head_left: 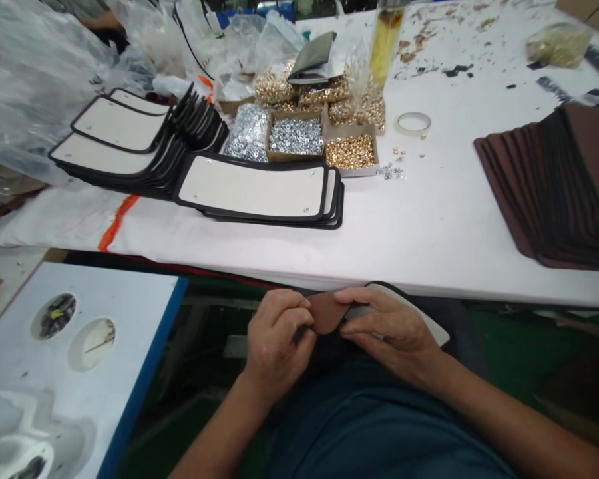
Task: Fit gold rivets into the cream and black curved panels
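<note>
Over my lap, both hands pinch a brown panel (328, 311) with a rounded end and a pale inner face. My left hand (279, 336) grips its left edge between thumb and fingers. At the right, my right hand (390, 330) has its thumb below the panel and its fingers above; part of a white, dark-edged face (422, 317) shows behind that hand. Beyond the table's front edge lies a short stack of white panels with black borders (254, 187), small metal eyelets near the corners of the top one.
A taller stack of bordered panels (114, 150) stands at left. Boxes of silver eyelets (296, 136) and gold eyelets (351, 152) sit mid-table, near a tape roll (414, 122). Brown panels (539, 193) fan out at right. A white board with holes (124, 313) is at lower left.
</note>
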